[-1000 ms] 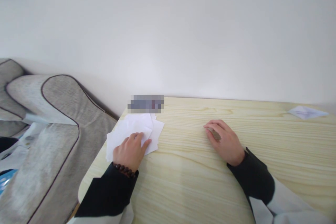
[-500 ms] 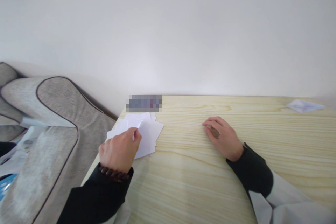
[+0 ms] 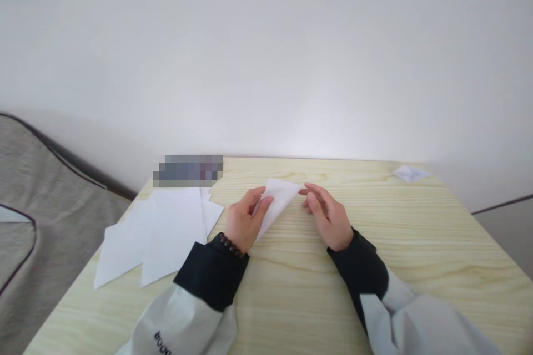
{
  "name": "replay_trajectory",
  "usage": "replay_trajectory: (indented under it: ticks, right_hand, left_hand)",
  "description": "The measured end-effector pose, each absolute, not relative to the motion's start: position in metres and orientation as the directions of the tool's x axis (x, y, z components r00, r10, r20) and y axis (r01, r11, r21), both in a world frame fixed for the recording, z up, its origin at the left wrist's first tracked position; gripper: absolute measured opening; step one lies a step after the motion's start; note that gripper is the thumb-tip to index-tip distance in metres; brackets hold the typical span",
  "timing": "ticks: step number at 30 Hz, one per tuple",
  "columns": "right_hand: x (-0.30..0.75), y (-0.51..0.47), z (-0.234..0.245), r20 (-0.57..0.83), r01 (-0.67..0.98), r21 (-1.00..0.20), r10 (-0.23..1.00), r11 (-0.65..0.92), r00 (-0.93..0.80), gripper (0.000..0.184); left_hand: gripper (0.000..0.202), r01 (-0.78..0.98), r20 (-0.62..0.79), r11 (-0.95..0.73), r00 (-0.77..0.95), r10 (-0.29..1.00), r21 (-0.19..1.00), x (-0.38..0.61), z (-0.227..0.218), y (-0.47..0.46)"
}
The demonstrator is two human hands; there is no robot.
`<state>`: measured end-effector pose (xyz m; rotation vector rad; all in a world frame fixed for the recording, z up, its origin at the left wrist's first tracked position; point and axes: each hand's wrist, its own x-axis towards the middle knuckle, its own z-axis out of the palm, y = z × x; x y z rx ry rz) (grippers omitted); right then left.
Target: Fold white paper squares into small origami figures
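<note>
Loose papers (image 3: 179, 233): table (image 3: 291, 305) left | 1 sheet (image 3: 280, 197): between left hand (image 3: 245, 221) and right hand (image 3: 331, 221) | folded piece (image 3: 410, 173): back right

Free tbl (image 3: 416, 244) R of R hand (image 3: 332, 222); sheets (image 3: 177, 238) block L, wall (image 3: 291, 66) behind.

Sheet (image 3: 280, 198) now nr R hand (image 3: 332, 223)

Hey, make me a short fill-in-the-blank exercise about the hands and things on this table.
1. The left hand holds a sheet of white ___.
2. Of the two wrists, the beaded bracelet circles the ___ one.
3. The small folded piece lies toward the table's far ___ corner.
4. The cuffs are coloured ___.
Missing words: paper; left; right; black.
</note>
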<state>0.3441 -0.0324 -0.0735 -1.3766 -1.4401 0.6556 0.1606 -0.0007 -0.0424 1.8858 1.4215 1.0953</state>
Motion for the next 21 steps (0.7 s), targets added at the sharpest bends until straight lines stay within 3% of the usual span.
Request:
replay_trajectory:
  ticks: [4,7,9,11,15,21]
  right_hand:
    - [0.345,-0.032,-0.074,0.239,0.349,-0.917,0.967,0.195,0.087,0.047]
    - [0.347,-0.033,-0.076,0.212,0.124,-0.969,0.977,0.213,-0.022,0.061]
    - [0.349,-0.035,-0.075,0.14,0.07,-0.986,0.978,0.152,-0.153,0.048]
    - [0.351,-0.036,-0.072,0.054,0.132,-0.988,0.98,0.081,-0.191,0.028]
    - [0.352,-0.037,-0.064,-0.069,0.078,-0.995,0.997,-0.066,-0.035,0.03]
    - [0.352,-0.037,-0.063,-0.024,0.082,-0.996,1.0,-0.026,0.017,0.03]
  left_hand:
    - [0.036,0.138,0.015,-0.034,0.14,0.99,0.99,0.16,-0.05,0.004]
    - [0.042,-0.098,-0.095,0.111,0.156,0.983,0.989,0.159,-0.045,0.005]
    - [0.046,-0.177,-0.143,0.181,0.207,0.968,0.967,0.159,-0.043,0.006]
    - [0.051,-0.186,-0.172,0.231,0.289,0.942,0.955,0.16,-0.044,0.007]
    - [0.058,-0.07,-0.216,0.265,0.401,0.89,0.962,0.161,-0.047,0.007]
    - [0.037,0.025,-0.275,0.286,0.37,0.887,0.958,0.16,-0.049,0.007]
